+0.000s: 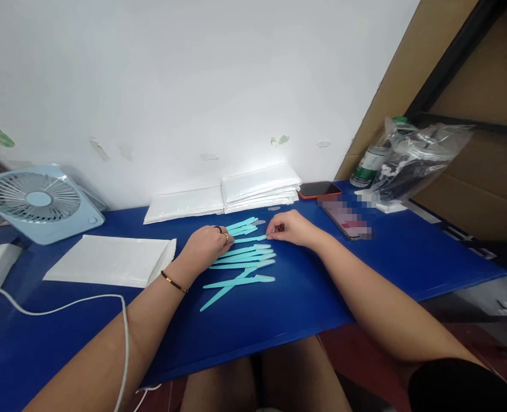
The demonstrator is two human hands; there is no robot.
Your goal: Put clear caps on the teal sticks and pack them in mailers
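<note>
Though I cannot tell whether left fingers close, right fingers pinch a slim turquoise stick by its end.

We find sticks on the table, envelopes behind them, a fan at far left, phones at rear right.

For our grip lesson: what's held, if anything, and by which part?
A teal stick: the right hand pinches its right end; the left hand is at the other.
</note>
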